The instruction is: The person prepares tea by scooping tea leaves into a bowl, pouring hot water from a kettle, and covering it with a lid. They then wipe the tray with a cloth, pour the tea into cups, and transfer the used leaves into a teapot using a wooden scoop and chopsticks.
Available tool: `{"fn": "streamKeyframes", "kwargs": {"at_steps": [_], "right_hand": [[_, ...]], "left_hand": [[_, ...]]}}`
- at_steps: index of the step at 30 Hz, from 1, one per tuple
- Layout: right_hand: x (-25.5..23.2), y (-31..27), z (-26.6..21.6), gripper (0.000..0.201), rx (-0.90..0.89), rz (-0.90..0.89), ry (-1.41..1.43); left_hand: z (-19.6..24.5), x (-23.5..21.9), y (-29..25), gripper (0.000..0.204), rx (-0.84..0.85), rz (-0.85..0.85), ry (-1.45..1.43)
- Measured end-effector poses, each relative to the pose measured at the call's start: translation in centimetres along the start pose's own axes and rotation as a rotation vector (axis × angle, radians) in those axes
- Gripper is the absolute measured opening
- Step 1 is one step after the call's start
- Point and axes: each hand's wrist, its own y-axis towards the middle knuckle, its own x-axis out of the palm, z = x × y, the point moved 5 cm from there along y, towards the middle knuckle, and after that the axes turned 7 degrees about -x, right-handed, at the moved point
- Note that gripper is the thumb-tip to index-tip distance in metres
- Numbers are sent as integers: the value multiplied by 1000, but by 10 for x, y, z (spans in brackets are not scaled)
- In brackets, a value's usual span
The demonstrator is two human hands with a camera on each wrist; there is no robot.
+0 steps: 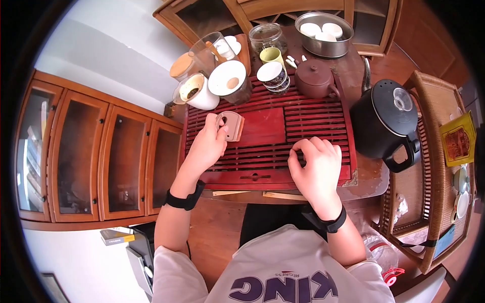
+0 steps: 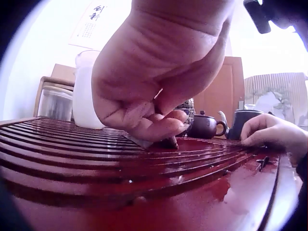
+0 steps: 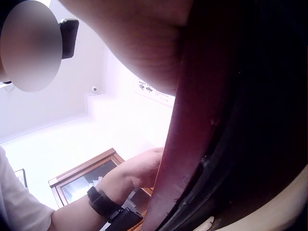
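Note:
My left hand [image 1: 207,144] pinches a small pinkish-brown piece [image 1: 233,127] with a wooden-coloured edge, at the left part of the slatted red tray [image 1: 262,178]. Seen from the left wrist, the curled fingers of this hand [image 2: 154,72] mostly hide that piece, low over the slats. My right hand [image 1: 318,164] rests on the tray's right front part, fingers loosely bent, holding nothing. The right wrist view has the tray's red side [image 3: 180,144] close up, with the left hand [image 3: 142,168] beyond it.
Along the tray's back stand a white pitcher [image 1: 204,98], a white-topped cup [image 1: 228,78], stacked patterned cups [image 1: 273,76] and a brown teapot [image 1: 314,80]. A black kettle [image 1: 384,113] is on the right, with a metal bowl [image 1: 323,46] behind.

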Motion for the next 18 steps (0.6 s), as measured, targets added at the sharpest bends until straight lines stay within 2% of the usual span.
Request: {"fn": "streamKeyframes", "kwargs": {"at_steps": [2, 6, 9, 12, 14, 15, 18], "right_hand": [[0, 0, 1, 9, 5, 4, 0], [-1, 0, 1, 10, 10, 6, 10], [-1, 0, 1, 10, 2, 11, 8], [0, 0, 0, 9, -3, 10, 7], [0, 0, 0, 9, -10, 9, 7], [0, 0, 0, 9, -5, 4, 4], [-1, 1, 0, 9, -5, -2, -3]], "left_hand": [[-7, -3, -1, 13, -16, 12, 44], [-55, -33, 9, 15, -21, 113, -131], [-63, -40, 7, 15, -84, 120, -174], [-52, -34, 2, 14, -85, 147, -215], [-36, -17, 2, 12, -106, 36, -303], [-33, -14, 7, 12, -52, 92, -261], [-12, -2, 11, 14, -30, 43, -138]]}}
